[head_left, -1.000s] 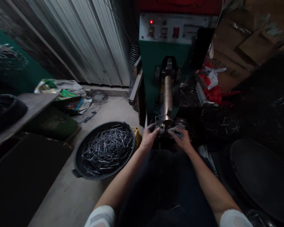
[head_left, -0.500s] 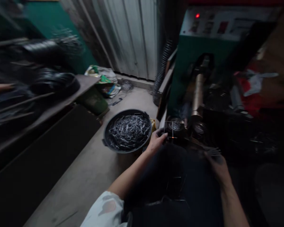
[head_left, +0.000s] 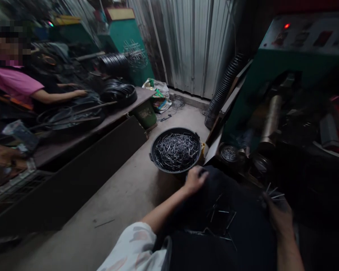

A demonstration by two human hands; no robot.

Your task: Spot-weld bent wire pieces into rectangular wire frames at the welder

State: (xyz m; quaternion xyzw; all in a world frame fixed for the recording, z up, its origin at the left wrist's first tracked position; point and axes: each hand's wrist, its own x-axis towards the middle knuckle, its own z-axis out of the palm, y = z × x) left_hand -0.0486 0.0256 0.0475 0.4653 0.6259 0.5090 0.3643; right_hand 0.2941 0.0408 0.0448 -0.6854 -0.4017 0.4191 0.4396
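Near the right rim of a round black basin [head_left: 176, 150] full of bent metal wires is my left hand [head_left: 196, 178], its fingers curled; whatever they hold, if anything, is too dark to make out. My right hand [head_left: 279, 207], at the lower right, is closed on several thin metal wires [head_left: 275, 192] that stick out past the fingers. More wire pieces [head_left: 224, 212] lie on the dark cloth over my lap. A small round dish of metal bits [head_left: 228, 153] sits beside the machine.
A green machine [head_left: 243, 94] with a red light stands at the right. Along the left runs a bench [head_left: 93, 128] with black wire coils [head_left: 117, 90]. Behind it is a person in a pink sleeve [head_left: 22, 84]. A ribbed hose [head_left: 224, 90] stands by the metal wall.
The view has swung left, bringing the person into sight. The bent wire with a glowing spot at my left hand is no longer seen. My right hand still has its wires.
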